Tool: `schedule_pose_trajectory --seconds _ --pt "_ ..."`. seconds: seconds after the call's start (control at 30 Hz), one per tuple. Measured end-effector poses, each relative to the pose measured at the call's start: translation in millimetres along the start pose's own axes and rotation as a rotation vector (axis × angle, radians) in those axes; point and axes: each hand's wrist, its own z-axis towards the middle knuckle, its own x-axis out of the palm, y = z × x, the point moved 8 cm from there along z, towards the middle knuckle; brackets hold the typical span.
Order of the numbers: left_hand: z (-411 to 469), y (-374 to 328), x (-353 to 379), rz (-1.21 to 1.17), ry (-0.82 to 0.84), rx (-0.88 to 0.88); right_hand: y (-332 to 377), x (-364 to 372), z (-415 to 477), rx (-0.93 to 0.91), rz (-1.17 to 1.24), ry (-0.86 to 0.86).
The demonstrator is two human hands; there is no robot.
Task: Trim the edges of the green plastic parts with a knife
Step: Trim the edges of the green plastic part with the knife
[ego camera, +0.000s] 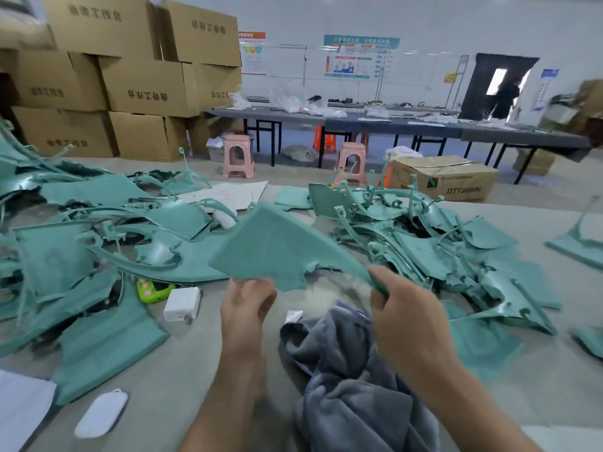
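Observation:
A flat, roughly triangular green plastic part [277, 246] with a ragged lower edge is held up above the table. My left hand [248, 305] pinches its lower left edge. My right hand [404, 318] grips its thin right tip. No knife shows in view. Heaps of other green plastic parts lie on the left [98, 243] and on the right [440, 252] of the table.
A grey cloth [352, 370] lies under my hands. A white charger [182, 303], a green gadget [151, 290] and a white oval object [101, 417] lie on the grey table [195, 370]. Cardboard boxes [130, 86], pink stools [238, 154] and long tables stand behind.

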Motion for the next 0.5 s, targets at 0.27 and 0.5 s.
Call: schedule_pose_trajectory --seconds 0.27,0.5 --pt "-11.8 37.1 8.7 -0.352 -0.022 -0.524 15.3 9.6 -66.5 0.003 0.537 0.544" --pt "-11.4 37.2 10.9 -0.388 0.189 -0.568 5.6 25.0 -93.4 -0.108 0.008 0.752"
